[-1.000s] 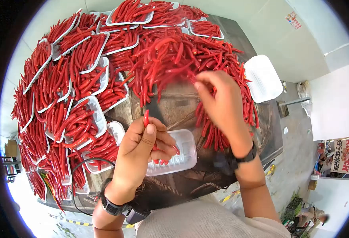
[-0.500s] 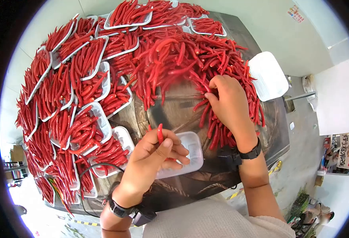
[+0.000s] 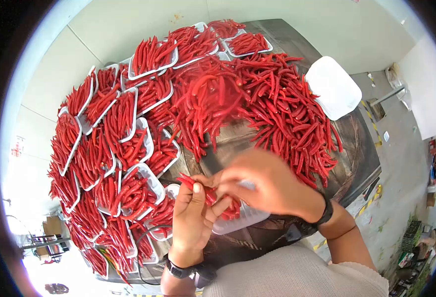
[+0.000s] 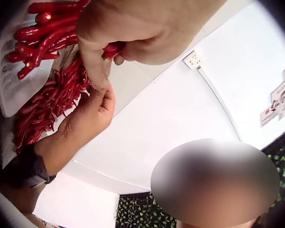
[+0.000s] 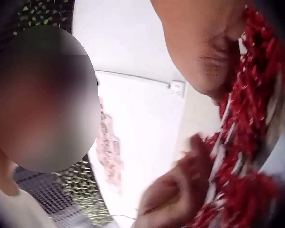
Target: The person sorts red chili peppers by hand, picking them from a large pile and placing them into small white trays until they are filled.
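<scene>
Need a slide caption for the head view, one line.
Left grip holds red chilies, right grip close beside it, near a plastic tray and a loose chili heap.

A brown wood-grained table (image 3: 357, 143) carries loose red chillies (image 3: 287, 114) beside chilli-filled white trays (image 3: 152, 179).

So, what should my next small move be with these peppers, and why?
Probably lower the red pepper in your left hand into the tray beside it. That hand pinches the pepper by its thumb, the tray lies close with part of it bare, and your right hand meets the left, though blur hides whether it holds anything.
</scene>
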Motion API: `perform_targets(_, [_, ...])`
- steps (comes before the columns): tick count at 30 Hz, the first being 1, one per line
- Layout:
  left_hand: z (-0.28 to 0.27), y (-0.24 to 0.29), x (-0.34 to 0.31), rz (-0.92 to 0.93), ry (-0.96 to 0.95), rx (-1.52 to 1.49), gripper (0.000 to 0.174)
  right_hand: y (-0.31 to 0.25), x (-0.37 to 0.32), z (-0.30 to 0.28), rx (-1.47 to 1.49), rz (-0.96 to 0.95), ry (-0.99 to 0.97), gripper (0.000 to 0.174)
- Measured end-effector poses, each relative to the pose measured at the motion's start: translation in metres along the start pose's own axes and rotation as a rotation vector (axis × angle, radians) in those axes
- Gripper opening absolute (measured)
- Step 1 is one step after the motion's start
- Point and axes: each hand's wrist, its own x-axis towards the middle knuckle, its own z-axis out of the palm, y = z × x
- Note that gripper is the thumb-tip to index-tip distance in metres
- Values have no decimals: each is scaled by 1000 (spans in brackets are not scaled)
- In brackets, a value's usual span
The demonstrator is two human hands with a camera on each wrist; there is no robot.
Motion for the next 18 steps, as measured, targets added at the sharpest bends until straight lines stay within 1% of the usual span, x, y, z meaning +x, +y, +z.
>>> perform_targets(1, [5, 3, -1, -2, 41, -40, 21, 8, 4, -9, -49, 9, 51, 15])
perform_targets(3, [2, 4, -2, -7, 69, -49, 19, 33, 13, -18, -380, 90, 213, 12])
perform_targets(4, [-7, 1, -1, -2, -44, -42, 18, 49, 11, -19, -372, 98, 225, 12])
perform_targets(5, [-12, 1, 0, 4, -160, -35, 18, 68, 8, -18, -503, 108, 197, 11])
perform_targets(6, [-8, -2, -2, 6, -94, 36, 20, 72, 8, -18, -634, 118, 167, 9])
perform_targets(7, [-3, -2, -3, 2, -98, 50, 20, 72, 6, -18, -630, 125, 180, 9])
perform_targets(9, [5, -1, -6, 9, 16, 144, 21, 66, 6, -21, -713, 105, 123, 10])
perform_targets(10, [4, -1, -6, 57, -24, 152, 22, 58, 7, -22, -711, 108, 129, 10])
perform_targets(11, [7, -2, -6, 57, -27, 158, 22, 47, 8, -20, -500, 45, 219, 10])
perform_targets(12, [11, -3, -6, 149, 26, 200, 23, 34, 8, -17, -287, -17, 303, 10])
perform_targets(13, [13, -4, -6, 242, 79, 242, 24, 20, 7, -15, -286, -15, 308, 10])
perform_targets(15, [12, -4, -7, 270, 69, 292, 27, -6, 2, -8, 399, 153, 93, 12])
perform_targets(17, [12, -4, -8, 175, 14, 364, 28, -9, -1, 7, 605, 145, 94, 11])
perform_targets(18, [14, -5, -10, 95, 31, 366, 28, -7, 0, 11, 536, 129, 107, 13])
